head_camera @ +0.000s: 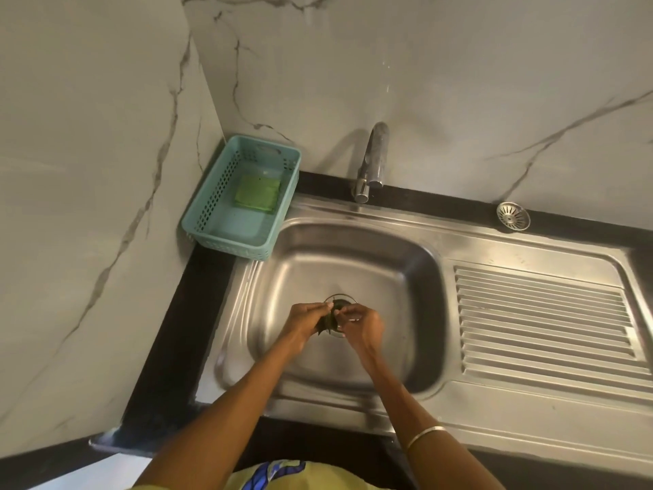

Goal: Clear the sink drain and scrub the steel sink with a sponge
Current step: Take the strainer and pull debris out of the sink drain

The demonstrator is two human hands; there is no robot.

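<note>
Fingers (327,307) pinch leaves (327,325) over sink (353,256) drain (341,302)

The light is dim, soft and indoor, with a greenish-grey cast. The tap (371,160) throws a diffuse shadow leftward on the marble wall (459,83) at upper centre. Broad muted glare lies across the steel sink (353,270) at centre. Straight edges bow toward the frame borders. Detail is slightly soft throughout, the hands most.
</note>
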